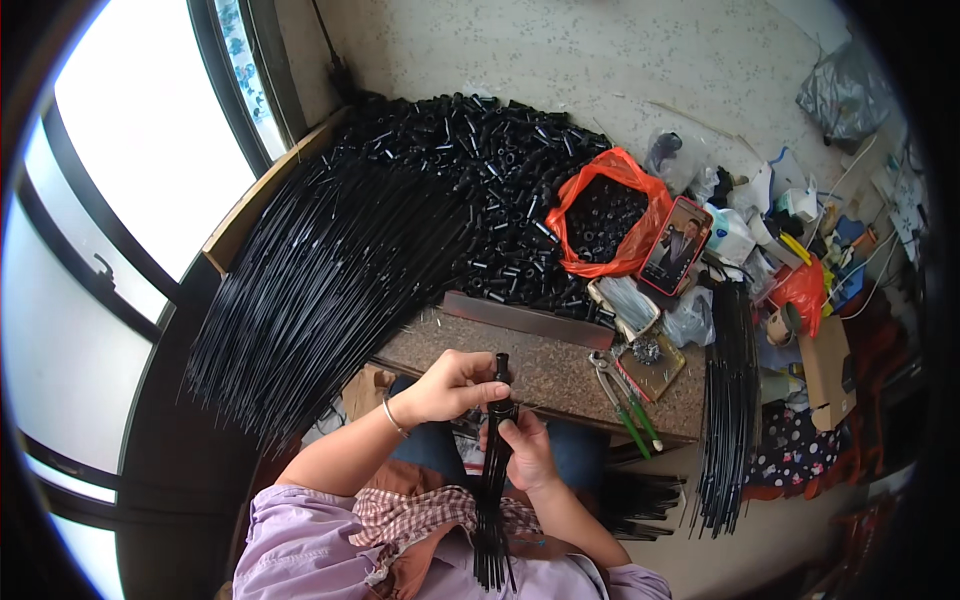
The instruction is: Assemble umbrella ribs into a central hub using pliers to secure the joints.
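In front of my lap an upright bundle of thin black rods (490, 540) hangs from a black tubular piece (502, 365) at its top. My left hand (455, 385), with a bracelet at the wrist, is closed, thumb and fingers pinching that tubular piece. Just below and to the right, my right hand (525, 450) is closed round the upper part of the rods, its thumb pressed against them. The fingers behind the bundle are partly hidden. The rods' lower ends hang loose over my apron (420, 515).
A large heap of black tubular parts (500, 200) and long black rods (320, 270) covers the stone-topped table (430, 345). At the right are an orange bag (655, 195) of small parts, a phone (680, 243), green-handled pliers (622, 400) and more rods (727, 420).
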Tool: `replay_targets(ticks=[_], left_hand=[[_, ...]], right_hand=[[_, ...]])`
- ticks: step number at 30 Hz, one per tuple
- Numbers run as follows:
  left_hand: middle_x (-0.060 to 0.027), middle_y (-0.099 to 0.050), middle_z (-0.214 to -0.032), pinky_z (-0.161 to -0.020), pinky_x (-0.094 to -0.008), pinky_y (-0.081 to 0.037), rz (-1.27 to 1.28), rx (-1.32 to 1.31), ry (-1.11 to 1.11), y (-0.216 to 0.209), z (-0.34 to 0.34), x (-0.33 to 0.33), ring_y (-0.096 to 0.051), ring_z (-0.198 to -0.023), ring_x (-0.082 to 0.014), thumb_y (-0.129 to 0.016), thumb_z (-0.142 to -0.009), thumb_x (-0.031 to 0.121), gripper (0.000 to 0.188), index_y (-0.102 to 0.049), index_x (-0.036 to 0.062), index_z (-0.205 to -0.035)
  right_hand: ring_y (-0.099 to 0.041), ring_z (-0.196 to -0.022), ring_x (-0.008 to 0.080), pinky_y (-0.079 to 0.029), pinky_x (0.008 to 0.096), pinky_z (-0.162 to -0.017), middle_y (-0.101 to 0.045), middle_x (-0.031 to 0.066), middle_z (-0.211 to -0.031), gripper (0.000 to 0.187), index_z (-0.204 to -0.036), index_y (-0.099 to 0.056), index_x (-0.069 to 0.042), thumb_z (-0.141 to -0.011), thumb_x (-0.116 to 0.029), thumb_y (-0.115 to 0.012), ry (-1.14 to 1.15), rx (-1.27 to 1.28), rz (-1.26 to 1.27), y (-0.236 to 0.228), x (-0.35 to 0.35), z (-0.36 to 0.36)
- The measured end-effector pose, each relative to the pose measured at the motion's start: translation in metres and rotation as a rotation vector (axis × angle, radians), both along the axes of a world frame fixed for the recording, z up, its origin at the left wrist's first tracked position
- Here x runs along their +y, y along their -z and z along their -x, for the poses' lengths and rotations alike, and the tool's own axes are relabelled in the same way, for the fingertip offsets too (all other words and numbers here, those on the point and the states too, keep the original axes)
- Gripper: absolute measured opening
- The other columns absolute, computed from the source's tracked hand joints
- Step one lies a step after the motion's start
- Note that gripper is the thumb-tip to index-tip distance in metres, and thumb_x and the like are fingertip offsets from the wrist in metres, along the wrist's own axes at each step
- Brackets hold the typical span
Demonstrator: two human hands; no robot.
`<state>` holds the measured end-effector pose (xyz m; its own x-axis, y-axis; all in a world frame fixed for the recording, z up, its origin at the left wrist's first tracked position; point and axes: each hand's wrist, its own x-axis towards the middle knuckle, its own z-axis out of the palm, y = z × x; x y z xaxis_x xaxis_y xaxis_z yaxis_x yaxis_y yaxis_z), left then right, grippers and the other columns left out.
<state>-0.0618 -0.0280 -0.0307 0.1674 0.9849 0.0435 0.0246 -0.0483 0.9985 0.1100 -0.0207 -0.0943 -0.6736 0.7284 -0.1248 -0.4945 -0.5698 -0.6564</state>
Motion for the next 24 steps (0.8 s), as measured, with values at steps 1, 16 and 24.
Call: replay_targets(ticks=[1, 16, 24], left_hand=[[-0.0007, -0.059, -0.080, -0.059, -0.0201, -0.045, 0.008, 0.000, -0.057, 0.001, -0.003, -0.003, -0.053, -0.069, -0.0049, -0.059, -0.085, 0.012, 0.019, -0.057, -0.0028, -0.097], [-0.0107, -0.059, -0.090, -0.089, -0.0371, -0.040, -0.303, 0.210, -0.119, 0.000, -0.018, -0.027, -0.057, -0.086, -0.0258, -0.074, -0.068, 0.013, 0.035, -0.059, 0.0031, -0.098], [-0.0076, -0.064, -0.087, -0.100, -0.0422, -0.034, -0.363, -0.031, -0.062, 0.027, -0.021, -0.026, -0.060, -0.084, -0.0208, -0.073, -0.070, 0.010, 0.023, -0.063, 0.0030, -0.090]], right_hand=[[-0.060, -0.074, 0.0154, -0.050, 0.0276, -0.062, -0.062, 0.0093, -0.086, 0.016, -0.086, -0.049, -0.007, -0.083, -0.016, -0.062, 0.004, 0.004, -0.005, 0.000, -0.001, -0.001], [-0.058, -0.070, 0.0183, -0.048, 0.0295, -0.064, -0.059, 0.0079, -0.086, 0.042, -0.115, -0.047, -0.004, -0.082, -0.025, -0.062, -0.016, 0.011, -0.167, 0.012, 0.002, -0.010], [-0.055, -0.072, 0.0174, -0.046, 0.0299, -0.064, -0.057, 0.0069, -0.084, 0.057, -0.124, -0.041, 0.001, -0.079, -0.027, -0.065, -0.109, 0.072, -0.156, 0.002, -0.002, -0.016]])
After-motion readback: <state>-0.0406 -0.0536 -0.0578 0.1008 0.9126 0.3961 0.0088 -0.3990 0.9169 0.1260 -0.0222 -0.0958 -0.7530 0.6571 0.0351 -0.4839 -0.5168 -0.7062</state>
